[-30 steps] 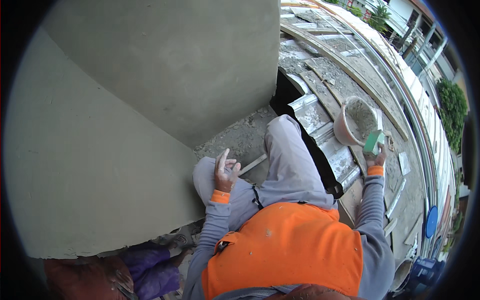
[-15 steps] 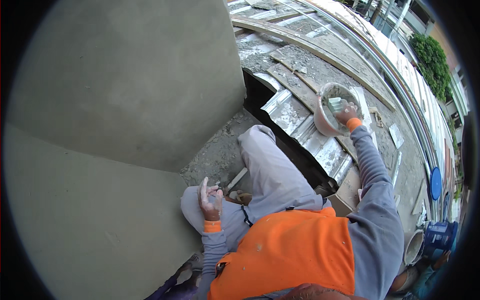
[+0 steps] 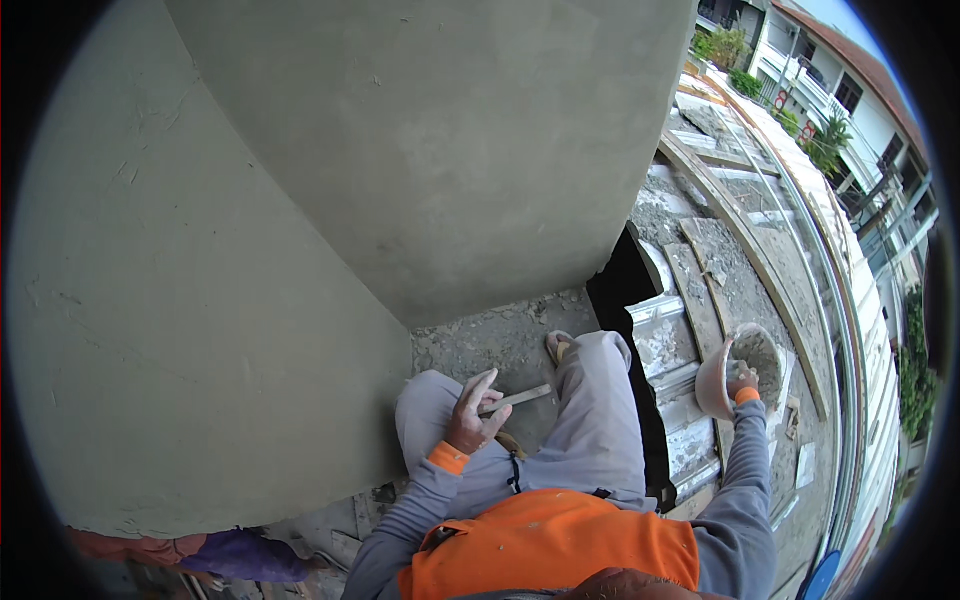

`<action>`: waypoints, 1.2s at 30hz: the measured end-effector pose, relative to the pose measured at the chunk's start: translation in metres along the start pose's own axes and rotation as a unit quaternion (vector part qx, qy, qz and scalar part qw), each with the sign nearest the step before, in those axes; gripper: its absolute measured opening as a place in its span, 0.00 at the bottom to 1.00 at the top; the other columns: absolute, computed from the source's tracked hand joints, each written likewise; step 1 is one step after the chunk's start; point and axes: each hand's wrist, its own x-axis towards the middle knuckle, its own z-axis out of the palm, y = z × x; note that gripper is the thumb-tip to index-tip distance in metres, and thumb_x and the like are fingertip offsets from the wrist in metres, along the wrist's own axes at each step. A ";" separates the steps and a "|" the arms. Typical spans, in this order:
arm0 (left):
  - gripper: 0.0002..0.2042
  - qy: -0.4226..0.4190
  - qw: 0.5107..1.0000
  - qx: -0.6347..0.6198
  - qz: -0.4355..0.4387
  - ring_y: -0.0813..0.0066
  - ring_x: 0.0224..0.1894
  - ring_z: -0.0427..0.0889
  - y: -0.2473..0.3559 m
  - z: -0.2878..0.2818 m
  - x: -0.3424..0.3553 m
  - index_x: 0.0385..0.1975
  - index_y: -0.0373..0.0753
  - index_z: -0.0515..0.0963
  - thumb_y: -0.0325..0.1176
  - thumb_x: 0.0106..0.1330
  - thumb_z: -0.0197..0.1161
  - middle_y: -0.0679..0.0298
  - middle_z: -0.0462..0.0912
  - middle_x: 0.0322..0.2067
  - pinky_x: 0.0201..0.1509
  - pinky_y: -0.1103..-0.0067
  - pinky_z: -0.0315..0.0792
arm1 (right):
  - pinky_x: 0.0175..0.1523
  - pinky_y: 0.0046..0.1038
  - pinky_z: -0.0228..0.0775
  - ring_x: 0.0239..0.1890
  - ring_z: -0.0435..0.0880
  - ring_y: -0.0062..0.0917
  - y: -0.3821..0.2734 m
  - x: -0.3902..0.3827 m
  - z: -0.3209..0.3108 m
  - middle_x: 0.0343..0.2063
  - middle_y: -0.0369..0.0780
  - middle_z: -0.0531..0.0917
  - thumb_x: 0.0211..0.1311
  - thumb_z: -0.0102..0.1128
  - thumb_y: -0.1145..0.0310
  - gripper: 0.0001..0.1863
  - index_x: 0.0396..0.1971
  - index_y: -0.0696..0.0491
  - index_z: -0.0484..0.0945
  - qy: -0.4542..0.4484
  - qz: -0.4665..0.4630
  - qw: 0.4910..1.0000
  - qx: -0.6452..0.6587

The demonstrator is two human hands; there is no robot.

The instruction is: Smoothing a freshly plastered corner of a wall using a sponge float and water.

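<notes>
My left hand [image 3: 475, 412], whitened with residue, is raised beside my bent left knee [image 3: 425, 400], fingers apart. A pale narrow stick [image 3: 530, 393] is visible just behind it. My right hand [image 3: 742, 381] reaches into a pale pink bucket [image 3: 712, 385] with grey material in it, holding the pale green block, which is mostly hidden inside. My sandalled foot [image 3: 559, 345] rests on the rubble-strewn floor [image 3: 480, 335] at the base of the grey plastered walls [image 3: 420, 150].
A dark gap [image 3: 620, 270] separates my ledge from corrugated metal sheeting [image 3: 665, 335] with planks [image 3: 740, 220] and debris. A blue round lid [image 3: 822, 577] is at lower right. Another person's purple-clad leg [image 3: 250, 555] shows below the left wall. Buildings [image 3: 850, 90] stand beyond.
My right hand has moved with the green block from beside the bucket down into it. My view has shifted, showing more wall above. My left hand stays raised by my knee.
</notes>
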 end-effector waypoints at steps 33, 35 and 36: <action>0.32 -0.003 0.995 -0.077 -0.063 0.72 0.42 0.81 -0.025 0.003 0.016 0.62 0.36 0.67 0.33 0.57 0.70 0.58 0.76 0.49 0.46 0.78 0.75 | 0.58 0.51 0.60 0.53 0.65 0.50 -0.510 0.000 -0.189 0.53 0.55 0.63 0.44 0.72 0.66 0.47 0.65 0.50 0.56 0.565 -0.453 0.586 0.364; 0.32 -0.006 0.995 -0.071 -0.073 0.72 0.42 0.81 -0.023 -0.004 0.017 0.63 0.36 0.67 0.33 0.57 0.70 0.58 0.76 0.50 0.46 0.78 0.75 | 0.59 0.52 0.59 0.53 0.65 0.51 -0.537 -0.036 -0.239 0.53 0.55 0.64 0.46 0.72 0.65 0.45 0.65 0.50 0.58 0.576 -0.436 0.556 0.412; 0.32 -0.010 0.994 -0.077 -0.077 0.72 0.43 0.81 -0.025 -0.005 0.018 0.63 0.35 0.65 0.30 0.57 0.69 0.56 0.74 0.54 0.46 0.78 0.76 | 0.60 0.51 0.59 0.53 0.65 0.51 -0.555 -0.061 -0.252 0.53 0.54 0.64 0.46 0.71 0.65 0.44 0.65 0.50 0.59 0.590 -0.451 0.537 0.399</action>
